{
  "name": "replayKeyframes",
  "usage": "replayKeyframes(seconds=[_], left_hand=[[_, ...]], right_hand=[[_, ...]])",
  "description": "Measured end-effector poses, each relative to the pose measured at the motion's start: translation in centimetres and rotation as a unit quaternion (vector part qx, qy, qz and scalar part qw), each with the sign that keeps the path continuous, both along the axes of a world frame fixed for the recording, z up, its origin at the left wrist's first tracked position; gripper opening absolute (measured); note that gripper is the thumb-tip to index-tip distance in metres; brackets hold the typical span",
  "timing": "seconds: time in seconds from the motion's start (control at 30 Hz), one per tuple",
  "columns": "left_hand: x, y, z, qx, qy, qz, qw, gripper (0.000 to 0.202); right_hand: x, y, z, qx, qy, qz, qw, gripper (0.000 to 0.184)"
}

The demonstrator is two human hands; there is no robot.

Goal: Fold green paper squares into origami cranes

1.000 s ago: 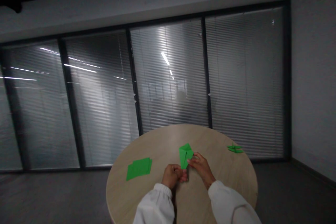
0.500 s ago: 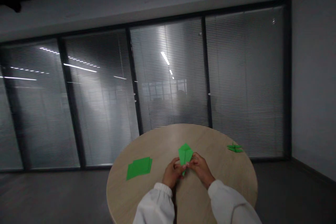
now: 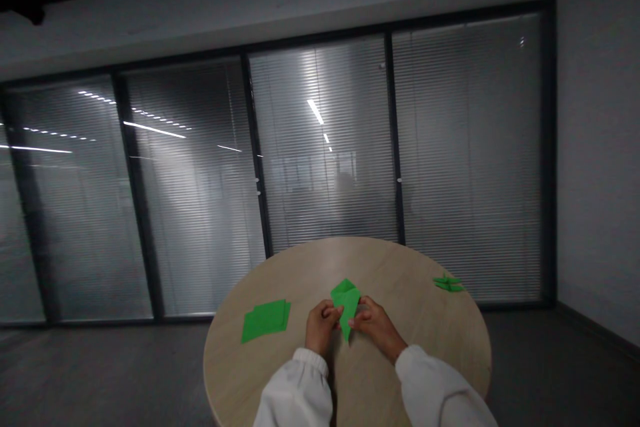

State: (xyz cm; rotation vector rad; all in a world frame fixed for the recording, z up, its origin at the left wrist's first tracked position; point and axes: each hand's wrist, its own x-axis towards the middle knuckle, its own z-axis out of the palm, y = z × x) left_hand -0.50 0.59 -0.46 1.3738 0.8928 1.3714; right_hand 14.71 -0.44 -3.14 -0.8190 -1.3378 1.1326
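A green sheet of origami paper (image 3: 349, 303), folded into a kite-like shape with its narrow point towards me, is held between my two hands over the middle of the table. My left hand (image 3: 321, 325) pinches its left edge, the thumb lying on the paper. On the opposite edge, my right hand (image 3: 376, 324) grips the paper with thumb and fingers, the thumb near the lower point. Some fingertips are hidden behind the paper.
The round wooden table (image 3: 390, 387) carries a few overlapping green paper sheets (image 3: 267, 319) at the left. Near its right edge lies a folded green paper piece (image 3: 447, 283). Beyond stands a glass partition with blinds (image 3: 330, 213).
The folded paper has shifted slightly left and turned, with its lower point now uncovered. My left hand has moved a little left, and both thumbs have spread apart along the paper's edges.
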Motion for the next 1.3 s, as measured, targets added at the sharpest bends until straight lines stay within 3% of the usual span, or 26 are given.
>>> replayKeyframes(seconds=[0.27,0.53,0.73,0.8,1.07,1.23,1.3], left_hand=[[0.2,-0.5,0.5,-0.013,-0.026,-0.018,0.999,0.032],[0.0,-0.1,0.4,-0.017,-0.036,0.007,0.999,0.035],[0.5,-0.6,0.0,0.030,-0.001,0.014,0.999,0.092],[0.6,-0.7,-0.1,0.044,0.018,0.021,0.999,0.098],[0.2,-0.6,-0.5,0.073,0.089,0.035,0.993,0.084],[0.2,-0.7,-0.4,0.078,0.102,0.049,0.990,0.080],[0.2,-0.8,-0.3,0.077,0.112,0.038,0.990,0.081]], right_hand=[[-0.2,-0.4,0.4,0.017,0.000,-0.003,1.000,0.041],[-0.7,-0.9,0.4,-0.026,-0.043,0.033,0.998,0.054],[-0.6,-0.4,-0.4,0.000,-0.109,-0.023,0.994,0.044],[-0.6,-0.3,-0.7,0.019,-0.148,-0.046,0.988,0.040],[-0.6,-1.1,-0.4,0.086,-0.221,-0.073,0.969,0.032],[-0.5,-1.3,0.4,0.110,-0.172,-0.129,0.970,0.057],[-0.3,-1.3,0.6,0.139,-0.153,-0.135,0.969,0.060]])
